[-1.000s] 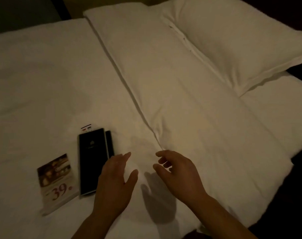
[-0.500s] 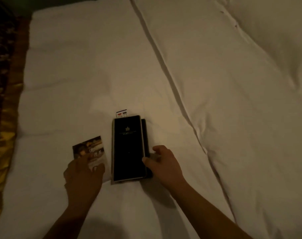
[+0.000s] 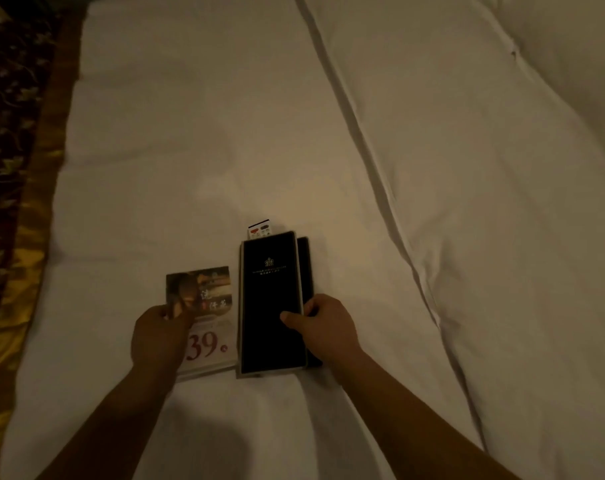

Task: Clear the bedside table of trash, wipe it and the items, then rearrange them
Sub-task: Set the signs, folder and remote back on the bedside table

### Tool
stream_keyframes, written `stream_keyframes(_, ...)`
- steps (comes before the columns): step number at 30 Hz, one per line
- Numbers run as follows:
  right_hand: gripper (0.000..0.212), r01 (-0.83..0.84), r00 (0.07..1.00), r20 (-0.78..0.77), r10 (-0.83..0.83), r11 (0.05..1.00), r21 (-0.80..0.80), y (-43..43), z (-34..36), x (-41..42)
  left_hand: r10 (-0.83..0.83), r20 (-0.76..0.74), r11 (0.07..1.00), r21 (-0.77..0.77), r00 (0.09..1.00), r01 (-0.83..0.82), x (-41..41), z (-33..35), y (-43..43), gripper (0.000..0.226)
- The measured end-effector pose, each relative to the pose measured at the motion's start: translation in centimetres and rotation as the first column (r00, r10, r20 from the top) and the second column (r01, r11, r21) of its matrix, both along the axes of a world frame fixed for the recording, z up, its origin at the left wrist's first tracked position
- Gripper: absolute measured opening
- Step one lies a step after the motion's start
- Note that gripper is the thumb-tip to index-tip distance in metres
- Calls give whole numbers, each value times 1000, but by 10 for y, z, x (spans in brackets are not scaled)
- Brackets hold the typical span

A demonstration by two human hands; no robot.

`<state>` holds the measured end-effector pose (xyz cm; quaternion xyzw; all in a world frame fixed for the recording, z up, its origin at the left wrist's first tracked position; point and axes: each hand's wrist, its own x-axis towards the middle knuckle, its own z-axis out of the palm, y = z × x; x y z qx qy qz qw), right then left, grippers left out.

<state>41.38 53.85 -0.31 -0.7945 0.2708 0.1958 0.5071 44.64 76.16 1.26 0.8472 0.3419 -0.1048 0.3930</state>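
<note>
Left hand [image 3: 159,337]: pinches card [image 3: 214,306] at left edge. Right hand [image 3: 323,327]: grips folder [image 3: 270,299], thumb on top. Both near front edge of bed [image 3: 190,133], apparently for lifting.

The bedding [image 3: 190,150] was plain white. The folder [image 3: 271,306] was black with a small pale crest (lettering unreadable). The card [image 3: 213,327] showed a brownish photo above a white band with a red "39". The bed runner [image 3: 14,133] was dark, patterned with gold leafy scrolls.
</note>
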Motion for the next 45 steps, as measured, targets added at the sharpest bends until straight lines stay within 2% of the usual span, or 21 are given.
stream_keyframes(4,37,44,997,49,-51,990,135,-10,12,-5,-29,54,1000,1,998,29,3,6,-3,19)
stream_keyframes(7,32,69,993,86,-84,984,164,-24,29,-19,-57,116,998,30,992,54,-1,12,-11,21)
stream_keyframes(11,31,103,982,146,-123,985,138,-56,51,-47,-38,157,996,-78,987,51,-10,23,-36,25)
stream_keyframes(14,35,143,967,200,-159,985,96,-83,65,-74,-92,201,983,-135,975,121,-20,30,-63,20)
stream_keyframes(17,34,247,939,217,-267,962,116,-111,77,-99,-171,235,966,-151,957,210,-30,38,-95,17)
stream_keyframes(23,34,427,835,323,-446,895,132,-155,95,-153,-329,253,892,-234,910,388,-48,50,-166,11)
stream_keyframes(27,33,545,739,376,-559,824,156,-186,100,-201,-422,288,828,-263,860,495,-69,57,-216,7)
stream_keyframes(34,30,704,602,334,-725,680,205,-248,109,-310,-533,319,713,-331,784,619,-140,62,-321,9)
stream_keyframes(37,31,758,554,290,-780,617,213,-281,115,-366,-618,320,628,-347,718,696,-181,66,-375,8)
stream_keyframes(45,33,908,318,267,-910,373,189,-367,114,-503,-788,310,437,-328,532,838,-278,83,-512,6)
